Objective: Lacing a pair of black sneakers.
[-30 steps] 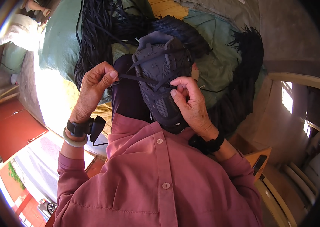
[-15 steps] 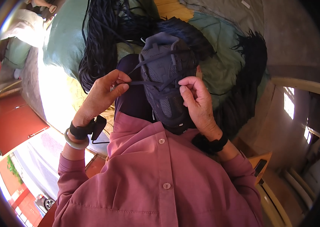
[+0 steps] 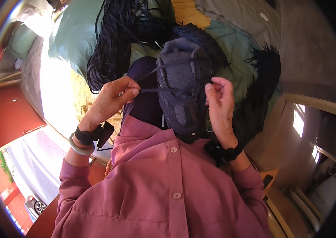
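A dark grey mesh shoe [image 3: 180,113] rests on my lap with its toe toward me and its opening away. Dark flat shoelaces cross its tongue. My left hand [image 3: 114,99] pinches one shoelace [image 3: 150,90] between thumb and fingers, drawn taut to the left of the shoe. On the shoe's right edge, my right hand [image 3: 220,105] closes thumb and forefinger on the other side of the lacing; its fingers partly hide that strand. Another strand loops loosely from the upper eyelets toward my left hand.
A large bundle of black laces [image 3: 110,51] hangs over a green sack [image 3: 70,41] beyond my knee. More black laces [image 3: 255,91] lie on green cloth at the right. A red panel [image 3: 13,119] stands at the left, and a wooden ledge [image 3: 314,104] runs at the right.
My right hand has moved right, from over the lacing to the shoe's right edge. My left hand keeps its pinch on the lace. The shoe sits slightly farther right in view.
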`<move>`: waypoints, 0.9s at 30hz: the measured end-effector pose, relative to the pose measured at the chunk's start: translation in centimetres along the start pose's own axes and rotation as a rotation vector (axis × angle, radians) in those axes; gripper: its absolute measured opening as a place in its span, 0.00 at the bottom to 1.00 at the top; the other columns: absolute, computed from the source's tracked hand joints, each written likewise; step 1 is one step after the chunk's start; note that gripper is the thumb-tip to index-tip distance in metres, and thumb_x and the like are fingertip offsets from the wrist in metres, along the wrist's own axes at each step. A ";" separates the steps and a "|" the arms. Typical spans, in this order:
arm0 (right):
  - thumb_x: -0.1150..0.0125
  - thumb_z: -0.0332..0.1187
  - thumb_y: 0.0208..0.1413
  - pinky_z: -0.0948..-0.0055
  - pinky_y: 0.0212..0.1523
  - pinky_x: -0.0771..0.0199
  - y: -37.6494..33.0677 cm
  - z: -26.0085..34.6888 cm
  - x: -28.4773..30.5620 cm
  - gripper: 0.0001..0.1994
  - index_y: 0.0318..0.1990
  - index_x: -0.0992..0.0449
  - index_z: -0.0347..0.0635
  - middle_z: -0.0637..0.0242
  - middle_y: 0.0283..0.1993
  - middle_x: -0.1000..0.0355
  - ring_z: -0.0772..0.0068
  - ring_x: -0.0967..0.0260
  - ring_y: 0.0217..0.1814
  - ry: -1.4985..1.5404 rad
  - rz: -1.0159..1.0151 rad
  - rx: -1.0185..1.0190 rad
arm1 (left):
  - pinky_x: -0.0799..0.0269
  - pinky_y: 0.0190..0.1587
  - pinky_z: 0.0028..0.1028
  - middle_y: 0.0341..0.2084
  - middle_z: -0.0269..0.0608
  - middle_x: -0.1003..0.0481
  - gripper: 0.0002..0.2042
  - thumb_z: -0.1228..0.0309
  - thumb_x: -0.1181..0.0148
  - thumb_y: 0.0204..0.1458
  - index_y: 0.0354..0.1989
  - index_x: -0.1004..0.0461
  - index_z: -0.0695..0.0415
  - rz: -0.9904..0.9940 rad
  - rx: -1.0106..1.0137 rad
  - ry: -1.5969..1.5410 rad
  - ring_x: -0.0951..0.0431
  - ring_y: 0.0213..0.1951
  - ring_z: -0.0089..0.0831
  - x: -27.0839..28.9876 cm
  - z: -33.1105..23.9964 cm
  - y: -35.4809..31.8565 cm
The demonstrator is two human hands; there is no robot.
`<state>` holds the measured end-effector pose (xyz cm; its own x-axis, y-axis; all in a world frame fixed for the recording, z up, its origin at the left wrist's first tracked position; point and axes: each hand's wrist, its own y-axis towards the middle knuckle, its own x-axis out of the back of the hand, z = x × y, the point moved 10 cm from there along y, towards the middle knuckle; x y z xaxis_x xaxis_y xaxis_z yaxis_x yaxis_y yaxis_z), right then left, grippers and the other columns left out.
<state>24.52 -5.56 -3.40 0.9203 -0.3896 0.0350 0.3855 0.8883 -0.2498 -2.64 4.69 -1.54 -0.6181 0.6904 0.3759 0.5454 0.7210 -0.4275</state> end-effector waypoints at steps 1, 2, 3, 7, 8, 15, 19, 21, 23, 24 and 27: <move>0.38 0.36 0.67 0.78 0.43 0.30 0.7 0.1 0.6 0.17 0.57 0.32 0.38 0.70 0.41 0.32 0.82 0.35 0.39 -0.087 -0.053 0.060 | 0.30 0.40 0.22 0.30 0.28 0.27 0.09 0.66 0.38 0.65 0.42 0.24 0.60 -0.007 0.000 -0.004 0.29 0.34 0.17 0.5 0.6 -0.3; 0.38 0.39 0.67 0.76 0.46 0.29 1.2 0.6 1.2 0.19 0.58 0.32 0.38 0.68 0.42 0.31 0.79 0.34 0.43 -0.172 -0.106 0.120 | 0.31 0.39 0.21 0.29 0.27 0.28 0.09 0.65 0.38 0.65 0.41 0.24 0.59 -0.016 -0.004 -0.034 0.30 0.33 0.16 1.0 1.2 -0.6; 0.42 0.48 0.69 0.72 0.52 0.30 1.7 0.8 1.3 0.25 0.62 0.33 0.38 0.66 0.46 0.31 0.75 0.34 0.49 -0.216 -0.104 0.113 | 0.33 0.38 0.20 0.28 0.25 0.29 0.09 0.65 0.39 0.66 0.39 0.25 0.59 -0.024 -0.010 -0.064 0.32 0.32 0.15 1.5 1.7 -0.9; 0.50 0.57 0.71 0.71 0.56 0.33 3.9 -0.6 1.6 0.30 0.63 0.32 0.36 0.65 0.50 0.30 0.73 0.34 0.52 -0.187 -0.039 0.009 | 0.33 0.34 0.20 0.26 0.25 0.30 0.08 0.68 0.41 0.65 0.36 0.26 0.59 -0.016 0.075 -0.034 0.32 0.30 0.15 2.9 4.3 -2.4; 0.50 0.57 0.71 0.71 0.56 0.33 4.3 -0.3 1.8 0.30 0.63 0.32 0.36 0.65 0.50 0.30 0.73 0.34 0.52 -0.190 -0.040 0.012 | 0.33 0.34 0.20 0.26 0.25 0.30 0.08 0.68 0.41 0.65 0.36 0.26 0.59 -0.017 0.072 -0.037 0.32 0.30 0.15 3.1 4.8 -2.8; 0.46 0.48 0.71 0.76 0.54 0.31 6.9 -4.1 0.8 0.22 0.53 0.24 0.35 0.69 0.45 0.26 0.78 0.31 0.48 0.185 0.163 -0.147 | 0.29 0.36 0.24 0.26 0.31 0.26 0.07 0.70 0.41 0.64 0.38 0.23 0.62 -0.153 0.231 0.064 0.27 0.30 0.20 7.4 12.1 -5.5; 0.38 0.34 0.67 0.71 0.53 0.26 7.9 -5.9 2.9 0.13 0.53 0.23 0.36 0.69 0.46 0.24 0.76 0.27 0.47 0.374 0.049 -0.239 | 0.28 0.37 0.25 0.27 0.33 0.24 0.08 0.71 0.41 0.62 0.38 0.23 0.63 -0.182 0.266 0.118 0.26 0.31 0.21 9.4 14.9 -6.9; 0.37 0.31 0.65 0.70 0.52 0.25 8.1 -5.3 3.9 0.12 0.53 0.23 0.36 0.69 0.45 0.24 0.76 0.27 0.47 0.390 0.019 -0.255 | 0.27 0.38 0.27 0.28 0.34 0.23 0.07 0.72 0.41 0.61 0.38 0.22 0.63 -0.192 0.296 0.119 0.25 0.32 0.23 10.1 16.8 -7.8; 0.36 0.28 0.63 0.71 0.52 0.25 8.2 -4.3 4.7 0.11 0.51 0.23 0.35 0.68 0.45 0.24 0.75 0.26 0.45 0.347 -0.029 -0.241 | 0.27 0.40 0.28 0.28 0.36 0.23 0.06 0.73 0.40 0.60 0.39 0.22 0.63 -0.204 0.329 0.120 0.23 0.33 0.26 10.4 18.6 -8.9; 0.36 0.28 0.63 0.71 0.52 0.25 8.2 -4.0 4.6 0.11 0.51 0.23 0.35 0.68 0.45 0.24 0.75 0.26 0.45 0.345 -0.026 -0.239 | 0.26 0.42 0.30 0.30 0.38 0.21 0.06 0.74 0.40 0.60 0.39 0.21 0.63 -0.197 0.259 0.209 0.22 0.35 0.29 10.3 18.6 -9.1; 0.35 0.27 0.62 0.73 0.51 0.26 8.2 0.7 4.9 0.09 0.48 0.21 0.38 0.66 0.47 0.25 0.74 0.26 0.47 -0.086 -0.076 0.041 | 0.25 0.46 0.32 0.33 0.41 0.19 0.06 0.75 0.39 0.59 0.40 0.21 0.63 -0.235 0.133 0.337 0.19 0.40 0.34 9.6 16.4 -8.2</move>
<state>32.21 0.01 -4.59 0.8898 -0.4358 0.1354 0.4554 0.8668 -0.2030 -22.29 4.45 -7.93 -0.4859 0.5046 0.7136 0.3200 0.8625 -0.3920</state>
